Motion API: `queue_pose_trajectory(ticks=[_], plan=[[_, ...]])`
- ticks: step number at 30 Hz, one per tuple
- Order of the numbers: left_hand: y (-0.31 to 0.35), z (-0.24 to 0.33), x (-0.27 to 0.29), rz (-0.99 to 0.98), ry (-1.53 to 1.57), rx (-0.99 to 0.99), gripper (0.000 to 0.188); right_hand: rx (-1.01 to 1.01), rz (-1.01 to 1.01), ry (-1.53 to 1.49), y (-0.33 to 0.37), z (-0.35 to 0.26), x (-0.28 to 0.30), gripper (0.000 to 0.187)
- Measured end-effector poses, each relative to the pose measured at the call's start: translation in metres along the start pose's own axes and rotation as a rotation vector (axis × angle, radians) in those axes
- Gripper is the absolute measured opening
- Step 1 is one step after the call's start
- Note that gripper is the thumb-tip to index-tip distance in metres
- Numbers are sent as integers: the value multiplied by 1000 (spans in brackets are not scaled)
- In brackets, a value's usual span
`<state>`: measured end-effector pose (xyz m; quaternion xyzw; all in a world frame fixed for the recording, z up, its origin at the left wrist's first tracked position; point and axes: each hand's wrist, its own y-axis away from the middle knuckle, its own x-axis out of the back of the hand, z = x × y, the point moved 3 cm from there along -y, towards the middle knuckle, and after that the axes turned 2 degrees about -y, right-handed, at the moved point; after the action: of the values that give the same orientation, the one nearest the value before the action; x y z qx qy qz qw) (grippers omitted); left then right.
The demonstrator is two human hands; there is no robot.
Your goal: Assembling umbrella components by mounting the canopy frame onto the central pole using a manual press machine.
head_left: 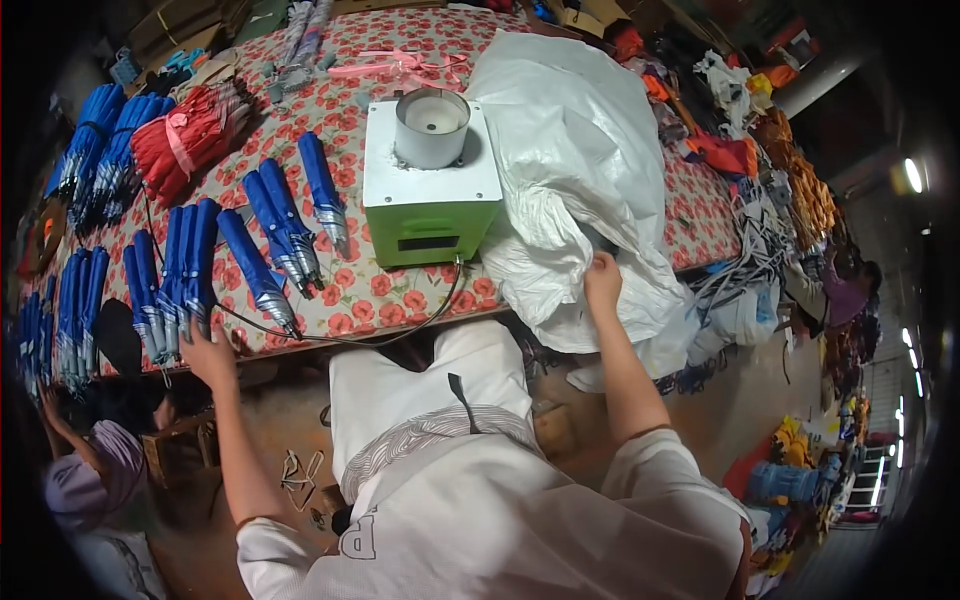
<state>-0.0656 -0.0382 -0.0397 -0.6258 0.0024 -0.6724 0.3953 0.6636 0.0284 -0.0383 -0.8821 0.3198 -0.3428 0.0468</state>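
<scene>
My left hand (pixel 208 355) is at the table's front edge, its fingers stretched out against the silver lower ends of a row of blue folded umbrellas (pixel 188 245). More blue folded umbrellas (pixel 270 215) lie spread to the right of that row. At the mouth of a large white woven sack (pixel 570 130), my right hand (pixel 602 283) has its fingers closed on the sack's crumpled edge. Inside the opening something dark shows, too hidden to name. Between my hands sits a green and white machine (pixel 430 190) with a round metal cup on top.
A black cable (pixel 400 338) runs from the machine along the table edge. Red umbrellas (pixel 185 140) tied with pink ribbon and blue bundles (pixel 95 130) lie at the far left. Another person's arm (pixel 68 425) reaches in at lower left. Coloured fabric piles (pixel 730 150) crowd the right.
</scene>
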Motion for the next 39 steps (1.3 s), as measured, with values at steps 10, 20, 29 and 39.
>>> queue_pose_trajectory(ticks=[10,20,29,39], plan=[[175,128,73,-488,939,179,34,-62,-190,-67,-57,-5,-67,33],[163,207,119,-777,1172,-60,20,-223,106,-704,11,-58,43,32],[147,250,153,-729,1321,-134,25,169,-190,-557,113,-201,53,45],[115,186,188,-679,1186,-208,49,234,-1325,-435,223,-301,-56,36]])
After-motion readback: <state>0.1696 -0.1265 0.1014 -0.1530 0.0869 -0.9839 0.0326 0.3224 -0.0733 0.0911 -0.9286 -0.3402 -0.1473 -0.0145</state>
